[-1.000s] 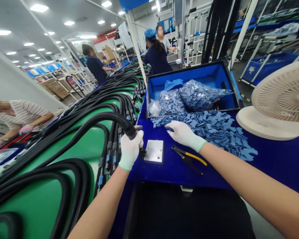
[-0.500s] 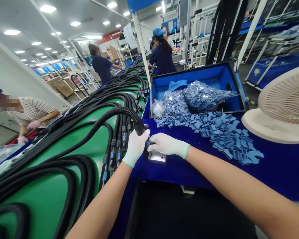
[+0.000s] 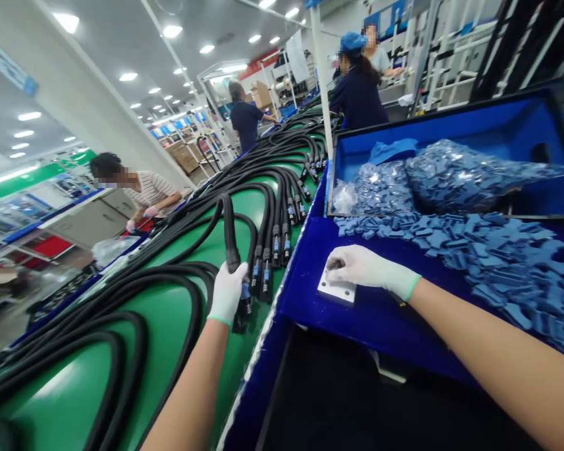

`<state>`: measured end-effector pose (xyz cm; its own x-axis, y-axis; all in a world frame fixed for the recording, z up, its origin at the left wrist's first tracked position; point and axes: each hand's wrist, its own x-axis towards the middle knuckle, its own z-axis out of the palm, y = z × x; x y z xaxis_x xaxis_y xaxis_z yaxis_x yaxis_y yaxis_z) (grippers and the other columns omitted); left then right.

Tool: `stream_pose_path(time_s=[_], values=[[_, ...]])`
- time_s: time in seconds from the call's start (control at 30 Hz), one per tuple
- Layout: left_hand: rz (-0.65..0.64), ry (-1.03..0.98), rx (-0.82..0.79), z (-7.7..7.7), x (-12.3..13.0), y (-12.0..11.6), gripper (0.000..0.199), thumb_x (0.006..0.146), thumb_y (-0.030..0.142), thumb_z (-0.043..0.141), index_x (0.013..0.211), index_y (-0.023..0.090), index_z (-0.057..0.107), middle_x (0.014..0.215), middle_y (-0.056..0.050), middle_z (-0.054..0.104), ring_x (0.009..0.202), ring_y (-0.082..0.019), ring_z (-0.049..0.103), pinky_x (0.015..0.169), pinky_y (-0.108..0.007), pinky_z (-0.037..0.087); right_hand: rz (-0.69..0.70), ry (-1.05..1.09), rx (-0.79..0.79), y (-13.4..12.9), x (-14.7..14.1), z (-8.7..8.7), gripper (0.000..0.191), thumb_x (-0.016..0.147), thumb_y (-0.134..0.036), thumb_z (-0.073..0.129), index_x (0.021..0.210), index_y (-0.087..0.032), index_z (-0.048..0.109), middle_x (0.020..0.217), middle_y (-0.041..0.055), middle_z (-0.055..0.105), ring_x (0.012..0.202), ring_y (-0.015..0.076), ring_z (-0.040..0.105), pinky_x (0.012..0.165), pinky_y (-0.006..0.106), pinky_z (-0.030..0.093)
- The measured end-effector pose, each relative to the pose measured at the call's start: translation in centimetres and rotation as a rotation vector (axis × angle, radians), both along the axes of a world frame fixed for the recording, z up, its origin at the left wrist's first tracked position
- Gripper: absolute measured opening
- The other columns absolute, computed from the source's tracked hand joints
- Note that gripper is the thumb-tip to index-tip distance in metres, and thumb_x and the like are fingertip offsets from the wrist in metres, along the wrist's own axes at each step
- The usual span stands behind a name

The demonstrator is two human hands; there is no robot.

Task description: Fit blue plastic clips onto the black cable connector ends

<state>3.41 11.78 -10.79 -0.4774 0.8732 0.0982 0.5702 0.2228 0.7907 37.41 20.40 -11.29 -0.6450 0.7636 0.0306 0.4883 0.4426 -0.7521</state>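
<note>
My left hand, in a white glove, is closed around the end of a black corrugated hose over the green work surface. A blue clip and a spring-like tip show below my fingers. To the right, my gloved right hand has its fingers curled at a small silver metal block with holes, on the dark blue tabletop. What its fingertips hold, if anything, is hidden. Loose blue plastic clips lie in a pile beyond my right hand.
Many black hoses cover the green surface, their ends towards the blue table's edge. A blue bin with bagged blue clips stands behind the pile. A co-worker in stripes is at the left; other people work farther back.
My left hand has carried the hose end left, away from the metal block and onto the green surface. My right hand stays by the block. The view has turned left.
</note>
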Motion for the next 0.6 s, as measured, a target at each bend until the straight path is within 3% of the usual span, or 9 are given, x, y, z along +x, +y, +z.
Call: stream_pose_path(time_s=[0.07, 0.13, 0.23, 0.3, 0.4, 0.43, 0.5, 0.6], values=[[0.061, 0.091, -0.139, -0.6, -3.7, -2.8, 0.042, 0.087, 0.046, 0.059, 0.107, 0.01, 0.062, 0.084, -0.011, 0.07, 0.075, -0.024, 0.068, 0.07, -0.034, 0.054, -0.012, -0.041, 0.067, 0.1, -0.1, -0.5, 0.018, 0.083, -0.035, 0.071, 0.095, -0.023, 0.078, 0.099, 0.003, 0.075, 0.084, 0.0201, 0.067, 0.071, 0.027, 0.047], [0.06, 0.174, -0.265, -1.1, -6.0, -5.9, 0.041, 0.084, 0.042, 0.059, 0.109, 0.01, 0.066, 0.099, -0.016, 0.074, 0.098, -0.03, 0.071, 0.089, -0.038, 0.055, -0.03, -0.088, 0.118, 0.1, -0.4, -0.8, 0.015, 0.084, -0.033, 0.069, 0.093, -0.024, 0.078, 0.098, 0.0027, 0.075, 0.084, 0.0201, 0.067, 0.072, 0.028, 0.047], [0.046, 0.307, -0.42, -2.1, -7.6, -11.1, 0.049, 0.081, 0.035, 0.055, 0.123, 0.01, 0.065, 0.134, -0.021, 0.066, 0.132, -0.033, 0.058, 0.116, -0.04, 0.039, -0.04, -0.114, 0.152, 0.0, -0.6, -1.2, 0.016, 0.086, -0.033, 0.068, 0.094, -0.024, 0.078, 0.099, 0.0029, 0.075, 0.087, 0.0206, 0.067, 0.075, 0.029, 0.047], [0.067, 0.375, -0.56, -2.7, -8.0, -15.1, 0.059, 0.072, 0.031, 0.058, 0.124, 0.004, 0.064, 0.135, -0.027, 0.063, 0.133, -0.04, 0.056, 0.118, -0.048, 0.036, -0.037, -0.106, 0.154, 0.0, -0.6, -1.3, 0.017, 0.087, -0.034, 0.067, 0.096, -0.024, 0.078, 0.101, 0.003, 0.075, 0.088, 0.0205, 0.068, 0.075, 0.029, 0.048], [0.084, 0.401, -0.796, -3.2, -8.7, -20.4, 0.063, 0.056, 0.028, 0.065, 0.112, -0.001, 0.069, 0.109, -0.033, 0.071, 0.111, -0.053, 0.066, 0.104, -0.062, 0.045, -0.027, -0.096, 0.156, 0.2, -0.5, -1.4, 0.017, 0.087, -0.032, 0.066, 0.097, -0.024, 0.078, 0.103, 0.0028, 0.075, 0.089, 0.0205, 0.068, 0.076, 0.029, 0.048], [0.08, 0.392, -0.856, -3.0, -9.1, -21.5, 0.064, 0.053, 0.028, 0.066, 0.11, -0.001, 0.07, 0.104, -0.032, 0.072, 0.106, -0.053, 0.067, 0.101, -0.063, 0.048, -0.023, -0.102, 0.157, 0.2, -0.4, -1.4, 0.017, 0.087, -0.032, 0.066, 0.097, -0.024, 0.078, 0.103, 0.0025, 0.075, 0.089, 0.0208, 0.068, 0.076, 0.029, 0.048], [0.046, 0.35, -0.909, -1.4, -10.1, -22.6, 0.069, 0.056, 0.033, 0.069, 0.117, 0.001, 0.069, 0.113, -0.028, 0.073, 0.11, -0.047, 0.068, 0.103, -0.055, 0.05, -0.02, -0.113, 0.159, 0.2, -0.4, -1.2, 0.016, 0.087, -0.03, 0.066, 0.097, -0.024, 0.078, 0.102, 0.0021, 0.076, 0.09, 0.0214, 0.068, 0.077, 0.03, 0.049], [-0.013, 0.133, -0.755, 3.4, -11.2, -20.9, 0.07, 0.072, 0.053, 0.07, 0.127, 0.01, 0.066, 0.133, -0.017, 0.068, 0.124, -0.035, 0.064, 0.106, -0.04, 0.051, -0.022, -0.057, 0.141, -0.9, -0.8, -0.4, 0.019, 0.088, -0.029, 0.064, 0.099, -0.023, 0.078, 0.104, 0.0032, 0.076, 0.091, 0.0216, 0.069, 0.08, 0.031, 0.05]])
